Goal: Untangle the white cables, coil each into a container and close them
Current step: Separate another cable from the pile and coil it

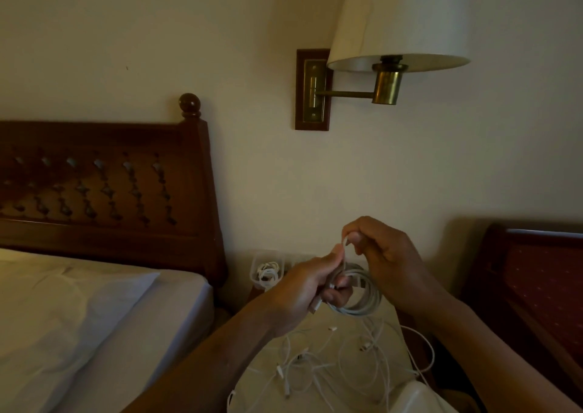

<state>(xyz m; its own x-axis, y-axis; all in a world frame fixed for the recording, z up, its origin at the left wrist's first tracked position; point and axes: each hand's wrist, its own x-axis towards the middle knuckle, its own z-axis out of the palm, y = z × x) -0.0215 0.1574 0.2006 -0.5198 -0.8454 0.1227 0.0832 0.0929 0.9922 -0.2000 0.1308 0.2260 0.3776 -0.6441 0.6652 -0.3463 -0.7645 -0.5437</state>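
My left hand (pixel 310 286) grips a coil of white cable (pixel 362 299), held above the nightstand. My right hand (pixel 375 248) pinches the cable's loose end just above the coil. Below them a tangle of white cables (pixel 334 368) lies spread on the pale nightstand top (pixel 262 378). A clear container (pixel 268 270) with a coiled white cable inside stands at the back, by the wall. Part of a white lid or container (pixel 419 400) shows at the bottom edge.
A bed with white sheets (pixel 79 327) and a dark wooden headboard (pixel 104 188) fills the left. A brass wall lamp with a cream shade (pixel 397 27) hangs above. A dark red upholstered chair (pixel 536 286) stands at the right.
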